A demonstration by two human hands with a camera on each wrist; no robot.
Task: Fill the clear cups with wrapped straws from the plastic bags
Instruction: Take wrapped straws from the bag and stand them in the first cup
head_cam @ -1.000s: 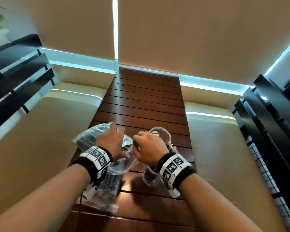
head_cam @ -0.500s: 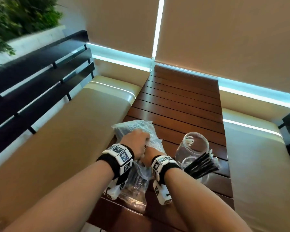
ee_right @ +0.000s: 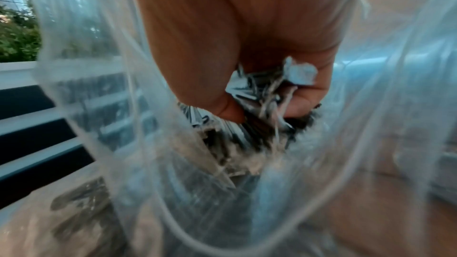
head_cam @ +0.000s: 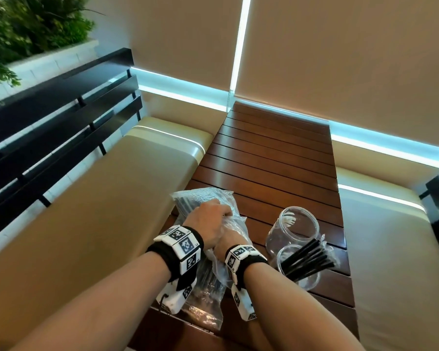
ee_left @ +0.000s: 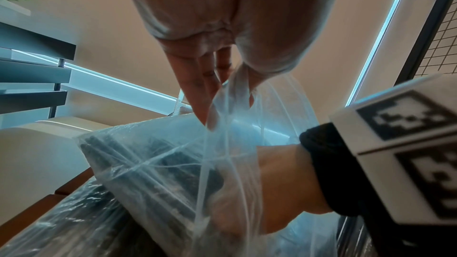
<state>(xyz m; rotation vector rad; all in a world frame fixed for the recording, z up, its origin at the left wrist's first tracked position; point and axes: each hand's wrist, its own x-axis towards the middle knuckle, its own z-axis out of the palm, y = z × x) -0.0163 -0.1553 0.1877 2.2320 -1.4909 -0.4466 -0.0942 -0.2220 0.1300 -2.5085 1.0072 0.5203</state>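
Note:
A clear plastic bag (head_cam: 200, 201) of dark wrapped straws lies on the wooden table (head_cam: 276, 153), over a second bag (head_cam: 208, 307) nearer me. My left hand (head_cam: 211, 221) pinches the upper bag's mouth (ee_left: 222, 105) and holds it up. My right hand (head_cam: 228, 239) is inside that bag, its fingers (ee_right: 304, 95) curled round a bundle of wrapped straws (ee_right: 262, 93). To the right, one clear cup (head_cam: 293, 229) stands without straws, and a nearer clear cup (head_cam: 299, 274) holds several black wrapped straws (head_cam: 307, 260) leaning out.
Beige cushioned benches (head_cam: 117, 198) flank the table on both sides. A black slatted rail (head_cam: 48, 117) runs along the left, with plants (head_cam: 23, 29) behind it. Roller blinds (head_cam: 340, 59) close off the far end. The far half of the table is bare slats.
One second ago both hands were at the cup and bag together. Since then the right hand has left the nearer cup with straws in it and gone into the bag; the view swung left.

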